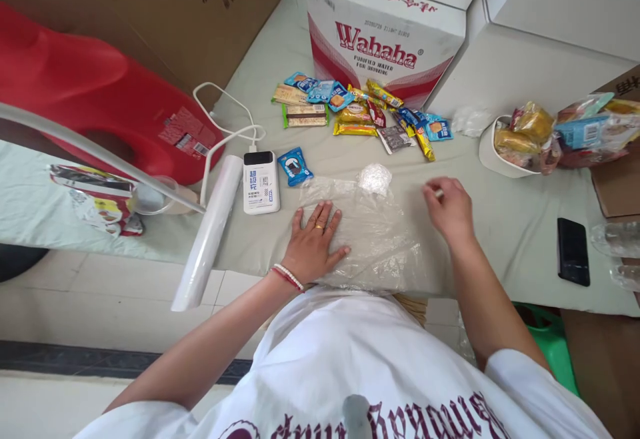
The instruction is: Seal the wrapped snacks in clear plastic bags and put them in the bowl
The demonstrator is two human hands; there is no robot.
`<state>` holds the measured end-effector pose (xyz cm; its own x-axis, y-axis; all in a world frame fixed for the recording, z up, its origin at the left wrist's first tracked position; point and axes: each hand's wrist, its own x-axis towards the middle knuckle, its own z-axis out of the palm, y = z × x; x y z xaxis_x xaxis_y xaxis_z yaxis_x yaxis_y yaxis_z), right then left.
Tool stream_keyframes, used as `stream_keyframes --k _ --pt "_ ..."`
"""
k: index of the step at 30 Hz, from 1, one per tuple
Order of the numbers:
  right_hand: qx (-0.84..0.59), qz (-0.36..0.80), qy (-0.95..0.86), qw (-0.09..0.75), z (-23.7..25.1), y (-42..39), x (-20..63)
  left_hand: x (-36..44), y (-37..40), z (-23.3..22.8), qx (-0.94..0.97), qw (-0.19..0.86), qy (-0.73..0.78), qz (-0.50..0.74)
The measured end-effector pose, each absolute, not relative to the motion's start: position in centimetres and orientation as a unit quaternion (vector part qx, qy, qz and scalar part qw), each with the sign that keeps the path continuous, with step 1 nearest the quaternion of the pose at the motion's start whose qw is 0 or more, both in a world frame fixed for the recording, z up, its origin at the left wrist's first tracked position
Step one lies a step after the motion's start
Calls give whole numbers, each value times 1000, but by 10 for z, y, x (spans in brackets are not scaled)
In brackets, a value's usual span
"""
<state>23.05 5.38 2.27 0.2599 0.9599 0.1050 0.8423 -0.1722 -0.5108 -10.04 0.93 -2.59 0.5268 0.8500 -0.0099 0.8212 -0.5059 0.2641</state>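
My left hand point(314, 242) lies flat with its fingers spread on a sheet of clear plastic film point(380, 239), which is spread wrinkled over the cloth at the table's front edge. On the film's far part sits a small white, shiny, wrinkled bundle point(375, 179). To the right of the film, my right hand point(449, 207) is closed with its fingers curled together. A small pale spot shows at the fingertips, too small to name. Beyond my left hand is a blue snack packet point(295, 166), beside a white power bank point(261, 183) with a cable.
A roll of plastic film point(207, 235) lies at the left, near a red jug point(100, 99). Several wrapped snacks point(355, 119) lie before the Wahaba box point(385, 39). At the right are a white container point(507, 159) of wrapped food and a black phone point(573, 251).
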Motion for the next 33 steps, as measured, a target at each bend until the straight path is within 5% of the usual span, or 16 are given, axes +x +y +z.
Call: stream_keyframes --k 6,10,18,22,25,28,33 --pt "-709 243 -635 189 2 128 148 -103 3 -26 872 108 475 56" --pt "-690 272 -642 193 -7 123 165 -106 2 -27 872 109 472 67" --pt "-810 70 -539 221 56 130 275 -102 2 -26 862 130 482 90" --pt "-615 30 -752 234 56 75 198 -94 6 -26 852 131 498 90" --pt "-447 110 -878 132 26 35 151 -91 12 -26 852 128 501 87" --pt "-512 122 -846 87 -7 27 168 -96 18 -26 860 132 486 78" --pt "-655 77 -735 156 -8 65 252 -108 22 -24 865 133 478 74"
